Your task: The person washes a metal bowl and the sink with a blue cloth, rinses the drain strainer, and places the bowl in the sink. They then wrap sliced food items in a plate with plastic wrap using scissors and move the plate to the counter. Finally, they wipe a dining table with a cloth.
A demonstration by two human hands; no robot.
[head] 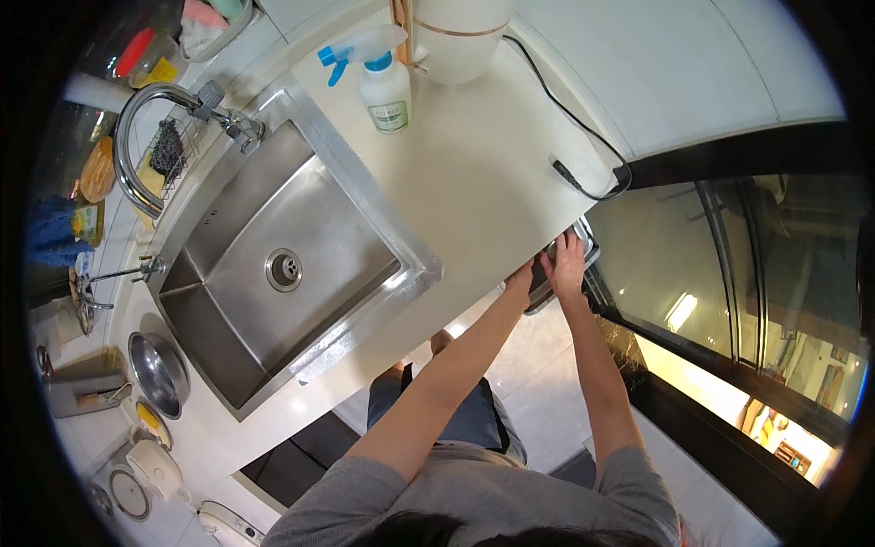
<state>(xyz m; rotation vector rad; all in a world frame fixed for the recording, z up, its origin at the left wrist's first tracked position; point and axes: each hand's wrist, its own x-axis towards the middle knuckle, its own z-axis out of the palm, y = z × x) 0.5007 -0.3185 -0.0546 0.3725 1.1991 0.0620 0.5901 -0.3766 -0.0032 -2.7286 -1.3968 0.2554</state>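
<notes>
Both my hands reach down past the front edge of the pale countertop, near its right end. My left hand is partly hidden, its fingers under the counter edge, so what they touch does not show. Beside it my right hand lies with its fingers pointing to the counter, over a dark, metal-rimmed drawer or container. A shiny metal corner of it shows right of my right fingers. Whether either hand grips anything is unclear.
A stainless steel sink with a curved faucet lies to the left. A white spray bottle and a white cylindrical appliance stand at the back. A black power cord trails along the counter. A dark-framed glass door borders the right.
</notes>
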